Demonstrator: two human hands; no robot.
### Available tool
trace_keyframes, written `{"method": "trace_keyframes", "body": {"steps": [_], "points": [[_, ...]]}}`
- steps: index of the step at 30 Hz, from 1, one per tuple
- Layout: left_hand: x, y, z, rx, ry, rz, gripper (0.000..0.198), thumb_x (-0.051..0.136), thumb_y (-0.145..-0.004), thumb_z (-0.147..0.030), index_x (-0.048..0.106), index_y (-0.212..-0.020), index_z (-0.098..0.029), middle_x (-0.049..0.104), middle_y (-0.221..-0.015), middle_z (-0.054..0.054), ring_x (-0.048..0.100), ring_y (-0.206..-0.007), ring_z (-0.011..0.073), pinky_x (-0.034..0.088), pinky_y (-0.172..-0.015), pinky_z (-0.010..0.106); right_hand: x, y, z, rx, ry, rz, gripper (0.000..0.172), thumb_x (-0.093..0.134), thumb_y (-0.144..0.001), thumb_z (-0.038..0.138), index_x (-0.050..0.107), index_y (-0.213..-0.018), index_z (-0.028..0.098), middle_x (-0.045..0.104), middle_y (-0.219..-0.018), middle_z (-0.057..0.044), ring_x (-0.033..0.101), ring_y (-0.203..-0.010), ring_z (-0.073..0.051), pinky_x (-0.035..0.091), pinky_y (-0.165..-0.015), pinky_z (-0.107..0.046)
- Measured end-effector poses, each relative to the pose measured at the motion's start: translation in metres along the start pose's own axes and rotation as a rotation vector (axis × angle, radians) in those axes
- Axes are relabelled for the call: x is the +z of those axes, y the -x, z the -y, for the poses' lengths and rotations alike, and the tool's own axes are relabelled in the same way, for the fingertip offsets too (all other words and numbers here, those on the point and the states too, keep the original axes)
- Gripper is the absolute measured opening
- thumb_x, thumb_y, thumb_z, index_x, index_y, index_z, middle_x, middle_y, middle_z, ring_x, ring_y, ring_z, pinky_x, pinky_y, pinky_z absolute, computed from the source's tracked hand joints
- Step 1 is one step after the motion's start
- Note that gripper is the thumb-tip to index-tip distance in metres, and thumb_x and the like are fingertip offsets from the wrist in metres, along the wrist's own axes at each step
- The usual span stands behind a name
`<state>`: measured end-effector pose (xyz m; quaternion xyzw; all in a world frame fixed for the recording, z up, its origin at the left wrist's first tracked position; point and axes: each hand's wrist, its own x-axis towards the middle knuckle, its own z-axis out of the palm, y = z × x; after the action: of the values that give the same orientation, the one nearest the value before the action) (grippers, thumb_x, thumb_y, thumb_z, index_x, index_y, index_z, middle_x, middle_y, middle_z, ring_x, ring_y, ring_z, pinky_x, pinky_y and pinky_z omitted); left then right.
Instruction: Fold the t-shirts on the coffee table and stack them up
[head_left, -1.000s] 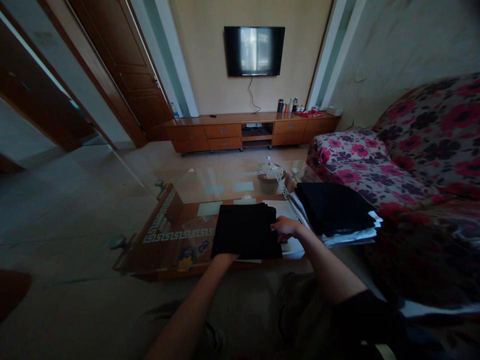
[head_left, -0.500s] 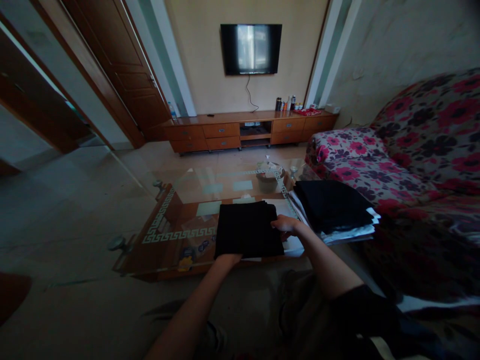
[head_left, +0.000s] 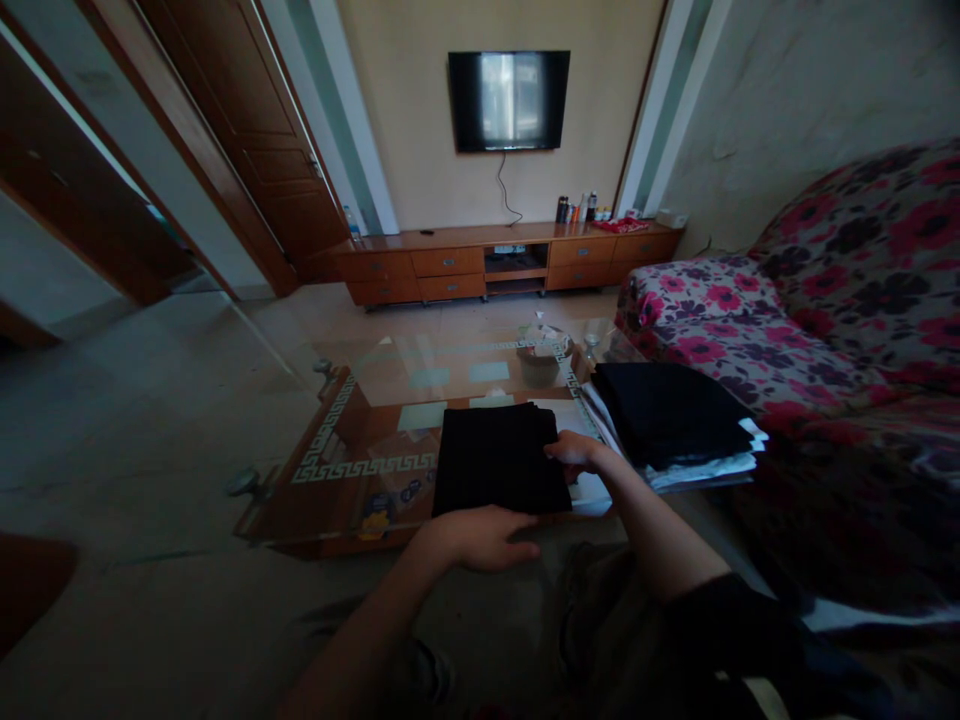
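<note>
A folded black garment [head_left: 495, 455], its exact kind not clear, lies as a flat square on the glass coffee table [head_left: 330, 505]. My right hand [head_left: 577, 452] pinches its right edge, thumb on top and the other fingers partly hidden. At the near edge is my left hand [head_left: 487, 538], fingers stretched to the right and thumb apart, with nothing seen in it. Whether it touches the cloth I cannot tell. To the right sits a stack of folded clothes [head_left: 667, 415], black on top with white and pale blue layers below.
A basket [head_left: 540, 368] stands toward the table's far right. Beyond are a long wooden TV cabinet [head_left: 450, 262] with bottles [head_left: 581, 210] and a wall-mounted television [head_left: 510, 100]. A flowered sofa [head_left: 750, 310] borders the right side. Small packets [head_left: 390, 500] show through the glass.
My left hand has come out from the near edge of the black garment and moved right, its fingers now showing. My right hand keeps its place at the right edge.
</note>
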<state>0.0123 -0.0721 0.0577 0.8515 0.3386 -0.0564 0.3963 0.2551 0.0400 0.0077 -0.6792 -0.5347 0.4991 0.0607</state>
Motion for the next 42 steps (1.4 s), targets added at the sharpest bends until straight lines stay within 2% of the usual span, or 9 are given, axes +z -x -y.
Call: {"method": "trace_keyframes", "body": {"steps": [3, 8, 11, 16, 19, 23, 29, 36, 42], "points": [[-0.018, 0.002, 0.017, 0.002, 0.082, -0.16, 0.057, 0.045, -0.1, -0.058, 0.062, -0.142, -0.023, 0.073, -0.128, 0.009, 0.069, -0.112, 0.0242, 0.053, -0.098, 0.035, -0.002, -0.001, 0.003, 0.045, 0.107, -0.032, 0.03, 0.067, -0.09, 0.027, 0.062, -0.114, 0.008, 0.07, -0.077, -0.007, 0.071, -0.064, -0.02, 0.058, -0.055, -0.027], [-0.015, -0.009, 0.063, -0.185, -0.149, -0.584, 0.056, 0.039, -0.103, -0.051, 0.056, -0.145, -0.02, 0.06, -0.145, 0.014, 0.057, -0.132, 0.0263, 0.043, -0.112, 0.04, 0.002, -0.007, 0.013, -0.134, 0.417, -0.538, 0.062, 0.067, -0.091, 0.034, 0.048, -0.142, 0.005, 0.059, -0.135, -0.026, 0.062, -0.125, -0.032, 0.049, -0.105, -0.039], [-0.003, -0.017, 0.08, -0.386, -0.298, -0.541, 0.068, 0.039, -0.101, -0.055, 0.042, -0.158, -0.018, 0.038, -0.165, 0.018, 0.037, -0.151, 0.0335, 0.032, -0.121, 0.048, 0.009, -0.015, 0.016, -0.246, 0.462, -0.576, 0.066, 0.059, -0.097, 0.035, 0.039, -0.155, 0.009, 0.047, -0.152, -0.025, 0.047, -0.141, -0.034, 0.035, -0.118, -0.043], [0.011, -0.022, 0.086, -0.488, -0.361, -0.378, 0.075, 0.04, -0.1, -0.057, 0.031, -0.164, -0.02, 0.019, -0.172, 0.018, 0.016, -0.16, 0.037, 0.022, -0.124, 0.055, 0.011, -0.027, 0.008, -0.38, 0.605, -0.33, 0.071, 0.05, -0.097, 0.021, 0.032, -0.164, 0.037, 0.013, -0.175, -0.004, 0.019, -0.157, -0.037, 0.028, -0.12, -0.059], [0.014, -0.019, 0.087, -0.458, -0.353, -0.374, 0.075, 0.037, -0.101, -0.059, 0.028, -0.165, -0.022, 0.016, -0.173, 0.016, 0.013, -0.16, 0.0358, 0.02, -0.125, 0.054, 0.011, -0.028, 0.003, -0.402, 0.609, -0.263, 0.07, 0.048, -0.098, 0.02, 0.032, -0.164, 0.034, 0.014, -0.175, -0.006, 0.026, -0.156, -0.034, 0.031, -0.121, -0.054], [0.01, -0.019, 0.092, -0.456, -0.33, -0.334, 0.078, 0.035, -0.1, -0.064, 0.028, -0.165, -0.022, 0.02, -0.173, 0.017, 0.017, -0.159, 0.0374, 0.024, -0.123, 0.054, 0.022, -0.024, 0.003, -0.362, 0.637, -0.348, 0.066, 0.049, -0.099, 0.026, 0.035, -0.163, 0.036, 0.018, -0.174, -0.008, 0.025, -0.155, -0.036, 0.03, -0.119, -0.06], [-0.011, -0.039, 0.103, -0.379, -0.361, -0.646, 0.052, 0.029, -0.106, -0.049, 0.06, -0.14, -0.025, 0.057, -0.146, 0.012, 0.054, -0.133, 0.0274, 0.041, -0.113, 0.043, 0.056, -0.02, 0.022, -0.452, 0.668, -0.623, 0.058, 0.043, -0.103, 0.033, 0.041, -0.158, 0.016, 0.008, -0.175, -0.014, 0.007, -0.16, -0.033, 0.009, -0.126, -0.058], [-0.019, -0.074, 0.12, -0.374, -0.467, -0.757, 0.061, 0.04, -0.1, -0.032, 0.041, -0.158, -0.014, 0.035, -0.168, 0.012, 0.025, -0.157, 0.0269, 0.017, -0.129, 0.044, 0.087, -0.037, 0.048, -0.681, 0.694, -0.528, 0.067, 0.029, -0.109, 0.047, 0.028, -0.165, 0.011, 0.017, -0.173, -0.013, 0.013, -0.161, -0.025, 0.009, -0.129, -0.043], [-0.02, -0.082, 0.141, -0.443, -0.435, -0.734, 0.068, 0.042, -0.097, -0.038, 0.034, -0.163, -0.026, 0.03, -0.171, 0.003, 0.017, -0.16, 0.0255, 0.011, -0.13, 0.047, 0.103, -0.056, 0.048, -0.623, 0.704, -0.561, 0.073, 0.029, -0.107, 0.058, 0.032, -0.164, 0.014, 0.018, -0.172, -0.014, 0.014, -0.16, -0.028, 0.008, -0.129, -0.046]]}}
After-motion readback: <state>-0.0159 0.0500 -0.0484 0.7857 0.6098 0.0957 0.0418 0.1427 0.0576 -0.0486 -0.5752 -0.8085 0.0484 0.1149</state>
